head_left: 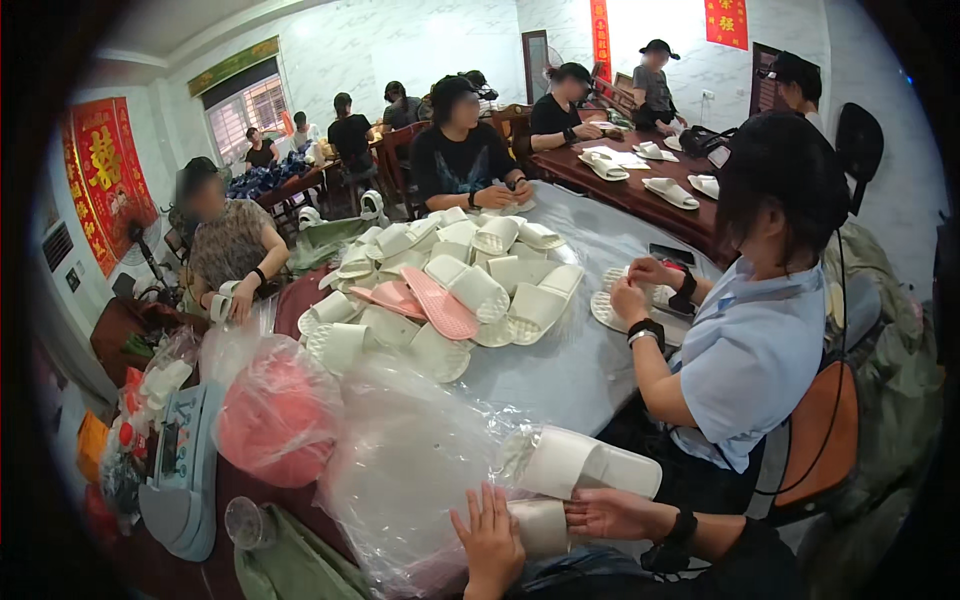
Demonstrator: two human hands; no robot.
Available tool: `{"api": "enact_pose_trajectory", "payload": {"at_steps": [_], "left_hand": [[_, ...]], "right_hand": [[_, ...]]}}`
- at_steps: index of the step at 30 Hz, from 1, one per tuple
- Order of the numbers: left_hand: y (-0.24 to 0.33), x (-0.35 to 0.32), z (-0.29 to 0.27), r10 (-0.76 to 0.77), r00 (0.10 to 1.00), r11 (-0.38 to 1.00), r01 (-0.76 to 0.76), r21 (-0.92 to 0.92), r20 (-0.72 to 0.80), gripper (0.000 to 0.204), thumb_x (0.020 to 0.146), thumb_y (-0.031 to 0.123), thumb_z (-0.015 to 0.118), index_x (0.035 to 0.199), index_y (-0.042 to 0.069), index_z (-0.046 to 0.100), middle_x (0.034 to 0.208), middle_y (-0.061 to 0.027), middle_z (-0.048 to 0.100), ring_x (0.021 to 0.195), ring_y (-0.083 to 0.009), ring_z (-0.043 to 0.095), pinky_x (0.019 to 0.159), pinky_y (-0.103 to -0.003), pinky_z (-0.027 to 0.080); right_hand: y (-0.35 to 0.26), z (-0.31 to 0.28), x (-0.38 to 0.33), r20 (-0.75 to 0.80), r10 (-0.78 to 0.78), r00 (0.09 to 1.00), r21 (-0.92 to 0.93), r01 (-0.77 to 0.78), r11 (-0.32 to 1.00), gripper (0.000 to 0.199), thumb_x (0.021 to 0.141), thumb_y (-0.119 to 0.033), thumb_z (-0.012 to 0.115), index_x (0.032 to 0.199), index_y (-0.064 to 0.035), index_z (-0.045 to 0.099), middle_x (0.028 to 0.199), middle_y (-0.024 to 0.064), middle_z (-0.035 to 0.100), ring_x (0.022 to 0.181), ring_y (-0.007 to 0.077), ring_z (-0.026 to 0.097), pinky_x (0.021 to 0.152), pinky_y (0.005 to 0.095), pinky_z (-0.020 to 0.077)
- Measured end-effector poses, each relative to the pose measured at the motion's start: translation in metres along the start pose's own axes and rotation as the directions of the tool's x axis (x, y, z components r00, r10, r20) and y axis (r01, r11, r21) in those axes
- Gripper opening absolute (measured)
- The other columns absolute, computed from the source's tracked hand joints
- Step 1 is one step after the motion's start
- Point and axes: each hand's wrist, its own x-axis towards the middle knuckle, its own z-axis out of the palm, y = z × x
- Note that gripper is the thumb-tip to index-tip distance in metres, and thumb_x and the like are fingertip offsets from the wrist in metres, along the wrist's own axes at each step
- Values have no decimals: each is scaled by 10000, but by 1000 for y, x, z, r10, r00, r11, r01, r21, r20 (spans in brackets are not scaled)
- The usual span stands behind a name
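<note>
Two cream slippers lie just before me at the lower right: one slipper [575, 460] with its strap facing up, and a nearer slipper [538, 524] between my hands. My left hand [491, 538] has its fingers spread and touches the near slipper's left side, over the edge of a clear plastic bag [420, 480]. From the right, my right hand [612, 514] reaches with fingers stretched out against the same slipper, fingertips at its strap. Neither hand is closed round it. Part of the near slipper is hidden by my hands.
A heap of cream slippers [430, 255] with a pink slipper [440, 302] on top covers the table's middle. Left are a bagged pink bundle [280, 412], a grey-blue scale [183, 480] and a clear cup [245, 520]. A co-worker [760, 310] sits close on my right; several others work beyond.
</note>
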Motion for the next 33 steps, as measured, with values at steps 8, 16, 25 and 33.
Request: {"api": "enact_pose_trajectory", "payload": {"at_steps": [8, 16, 25, 33], "left_hand": [[5, -2, 1, 49, 998, 995, -51, 83, 28, 522, 911, 325, 462, 1388, 115, 433, 1476, -168, 332, 1370, -462, 200, 1032, -705, 4], [12, -9, -6, 105, 994, 992, -103, 73, -25, 493, 905, 342, 482, 1384, 227, 457, 1479, -129, 344, 1380, -473, 151, 1002, -732, -48], [29, -14, -32, 240, 970, 970, -241, 33, 40, 510, 861, 239, 564, 1362, 274, 474, 1463, -79, 377, 1384, -433, 154, 1012, -701, -54], [39, -17, -46, 393, 916, 913, -378, -152, 83, 507, 828, 89, 536, 1328, 169, 528, 1484, -138, 331, 1373, -475, 186, 1095, -609, 124]], "right_hand": [[12, 6, 2, 309, 53, 950, 147, -102, 984, 579, 925, -198, 519, 1428, -52, 269, 1419, 104, 368, 1295, 202, 384, 1106, 365, 297], [26, 1, 43, 589, 0, 808, 315, -230, 921, 489, 952, -201, 386, 1429, -132, 301, 1410, 73, 387, 1286, 216, 396, 1103, 377, 271], [37, 16, 75, 623, -142, 769, 401, -158, 902, 379, 997, -223, 341, 1334, -54, 384, 1414, 111, 381, 1294, 263, 378, 1096, 424, 301], [15, 51, 79, 637, -199, 745, 575, -288, 766, 350, 1000, -246, 370, 1294, -60, 410, 1424, 125, 375, 1324, 292, 339, 1134, 437, 256]]}}
